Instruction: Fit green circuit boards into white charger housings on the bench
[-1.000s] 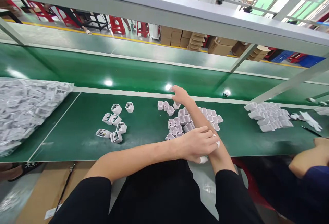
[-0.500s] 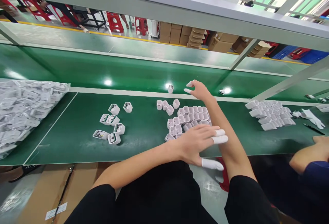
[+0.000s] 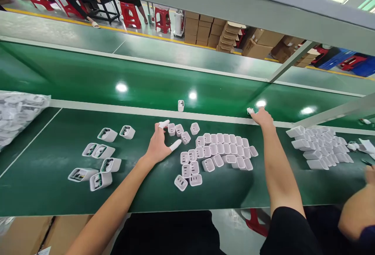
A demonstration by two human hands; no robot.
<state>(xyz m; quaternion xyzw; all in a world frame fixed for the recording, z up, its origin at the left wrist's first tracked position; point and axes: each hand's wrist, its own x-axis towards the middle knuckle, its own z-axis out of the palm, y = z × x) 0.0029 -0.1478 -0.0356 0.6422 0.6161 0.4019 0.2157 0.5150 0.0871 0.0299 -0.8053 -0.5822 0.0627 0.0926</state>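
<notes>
My left hand point(image 3: 159, 141) is open beside several small white plastic housings, its thumb and index finger apart in white finger cots. The nearest housing point(image 3: 171, 129) stands close to the index fingertip. To the right, my right hand point(image 3: 263, 117) reaches onto the green belt, with thumb and fingers apart at a small white part point(image 3: 250, 111); its fingertips partly merge with a bright reflection. Between my arms stands a block of white housings point(image 3: 220, 148) with slots in their end faces. At left, several open housings point(image 3: 102, 151) show green and dark parts inside.
One white housing point(image 3: 181, 106) stands on the green belt point(image 3: 152, 91). A plastic bag of white parts point(image 3: 20, 114) lies at far left. More housings point(image 3: 320, 147) are at right, near another person's arm point(image 3: 356, 208). A frame beam point(image 3: 234, 16) crosses overhead.
My left hand has moved left from in front of the block to the loose housings. My right hand has moved right along the belt to the small white part. The view has shifted.
</notes>
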